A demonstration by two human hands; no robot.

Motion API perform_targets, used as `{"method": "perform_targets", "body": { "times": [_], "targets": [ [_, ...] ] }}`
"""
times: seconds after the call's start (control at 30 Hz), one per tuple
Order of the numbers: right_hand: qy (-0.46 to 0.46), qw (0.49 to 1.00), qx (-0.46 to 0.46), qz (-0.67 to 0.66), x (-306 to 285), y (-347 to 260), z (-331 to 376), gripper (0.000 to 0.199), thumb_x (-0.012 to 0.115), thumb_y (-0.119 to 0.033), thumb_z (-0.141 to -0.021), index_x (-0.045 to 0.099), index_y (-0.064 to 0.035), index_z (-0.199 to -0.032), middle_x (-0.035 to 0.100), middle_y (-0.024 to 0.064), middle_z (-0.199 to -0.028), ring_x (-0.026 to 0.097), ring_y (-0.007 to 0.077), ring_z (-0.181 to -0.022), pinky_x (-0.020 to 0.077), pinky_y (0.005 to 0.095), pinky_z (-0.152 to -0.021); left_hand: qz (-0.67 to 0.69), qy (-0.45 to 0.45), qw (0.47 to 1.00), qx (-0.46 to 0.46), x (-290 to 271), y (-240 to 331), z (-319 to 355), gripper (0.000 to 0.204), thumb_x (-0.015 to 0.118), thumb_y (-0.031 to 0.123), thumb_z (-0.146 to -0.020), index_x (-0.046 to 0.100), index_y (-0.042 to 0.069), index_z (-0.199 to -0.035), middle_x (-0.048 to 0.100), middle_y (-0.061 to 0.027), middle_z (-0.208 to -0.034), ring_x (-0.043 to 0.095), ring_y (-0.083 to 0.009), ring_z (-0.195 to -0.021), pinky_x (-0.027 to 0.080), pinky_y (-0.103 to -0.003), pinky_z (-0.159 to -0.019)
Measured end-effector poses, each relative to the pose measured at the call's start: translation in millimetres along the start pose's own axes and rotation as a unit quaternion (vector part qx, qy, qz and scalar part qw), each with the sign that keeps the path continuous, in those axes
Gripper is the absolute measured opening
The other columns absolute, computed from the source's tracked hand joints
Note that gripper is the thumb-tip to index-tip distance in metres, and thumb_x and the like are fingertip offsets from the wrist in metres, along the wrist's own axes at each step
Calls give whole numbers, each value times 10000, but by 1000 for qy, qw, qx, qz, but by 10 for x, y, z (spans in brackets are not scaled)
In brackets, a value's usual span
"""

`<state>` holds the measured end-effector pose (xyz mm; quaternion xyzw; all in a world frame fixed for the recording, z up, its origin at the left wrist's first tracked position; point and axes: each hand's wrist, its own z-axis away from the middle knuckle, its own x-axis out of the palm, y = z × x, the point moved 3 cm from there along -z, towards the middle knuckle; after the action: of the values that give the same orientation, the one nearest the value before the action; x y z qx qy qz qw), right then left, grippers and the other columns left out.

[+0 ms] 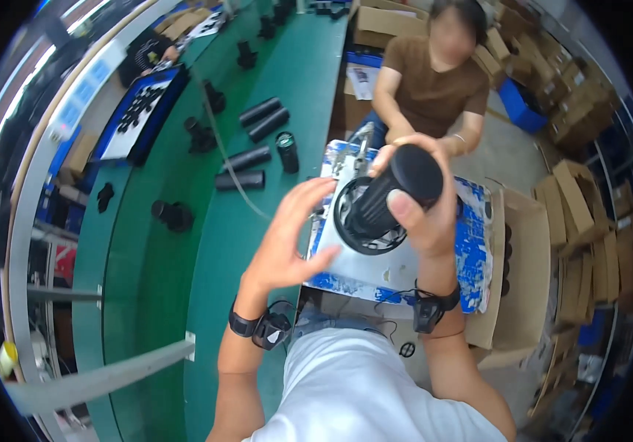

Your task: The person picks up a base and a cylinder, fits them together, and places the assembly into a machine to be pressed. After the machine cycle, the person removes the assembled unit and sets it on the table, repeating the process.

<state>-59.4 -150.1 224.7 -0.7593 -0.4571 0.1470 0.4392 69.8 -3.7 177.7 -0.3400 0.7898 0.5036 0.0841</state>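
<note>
**Black cylinder held over round fixture, both hands at the station**

Green conveyor table (272, 88): largest item, runs from the upper centre of the frame down the left-centre. Loose black cylinders (265, 118) lie on their sides on it, scattered and apart from one another, probably so each can be picked singly. Smaller black parts sit further left along the belt.

Work plate (397, 269): grey and blue, worn, at centre frame, just right of the green table and directly in front of the person. Its position puts the work within reach of both forearms.

Cardboard box (523, 295): open, right of the plate, lower right of centre. More boxes are stacked along the right rim.

A second person in a brown shirt (434, 81) sits at upper centre, across the plate, arms lowered toward its far edge; what those hands do cannot be told.

Round fixture (368, 221): a dark ring on the plate, centre frame.

Black cylinder (397, 188): tilted, lower end inside the ring, capped upper end pointing up and right. The tilt suggests it is being guided into, or out of, the ring.

Right hand (423, 202): clasped around the cylinder's upper end, thumb on the near side, fingers over the top, carrying its weight.

Left hand (287, 236): spread, fingers apart, grasping nothing; fingertips near the ring's left edge, seemingly to steady it. Contact cannot be told.

Each wrist wears a black band with a small device.
</note>
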Motion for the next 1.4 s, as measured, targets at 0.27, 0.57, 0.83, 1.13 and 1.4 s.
{"method": "perform_targets", "body": {
  "times": [0.27,0.57,0.83,1.13,1.4],
  "targets": [
    [-122,985,120,-33,667,123,269,745,726,-97,-769,338,8,-1396,500,102,-1200,487,144,-1138,384,279,-984,45,-10,998,-53,-74,59,602,868,788,318,-717,378,8,-1415,382,-216,-1449,369,-368,-1356,292,-444,-1121],
    [-106,990,85,43,889,188,316,683,841,-144,-698,477,-45,-1268,549,79,-1075,576,138,-954,484,271,-840,257,31,962,-85,-57,68,823,651,660,295,-865,422,-55,-1358,499,-173,-1316,477,-260,-1234,356,-392,-1060],
    [-89,987,121,51,932,314,520,682,834,-144,-715,457,-41,-1273,562,73,-1041,583,126,-905,492,273,-804,275,-11,949,-157,-11,-18,757,518,666,264,-886,494,-32,-1275,584,-106,-1183,532,-176,-1107,420,-344,-984],
    [-72,979,181,68,569,556,876,528,662,-101,-856,438,-18,-1326,503,94,-1202,532,161,-1047,433,285,-890,64,148,967,-195,-322,-590,1142,561,798,309,-766,576,-23,-1159,657,-96,-1052,611,-181,-986,476,-341,-898],
    [49,935,340,85,-382,1298,1916,266,660,-60,-877,571,15,-1117,617,64,-1036,605,126,-946,479,255,-830,-243,496,763,-335,-1584,-1732,2736,654,838,315,-702,537,-26,-1171,651,-170,-1083,641,-276,-984,489,-385,-877]
  ]
}}
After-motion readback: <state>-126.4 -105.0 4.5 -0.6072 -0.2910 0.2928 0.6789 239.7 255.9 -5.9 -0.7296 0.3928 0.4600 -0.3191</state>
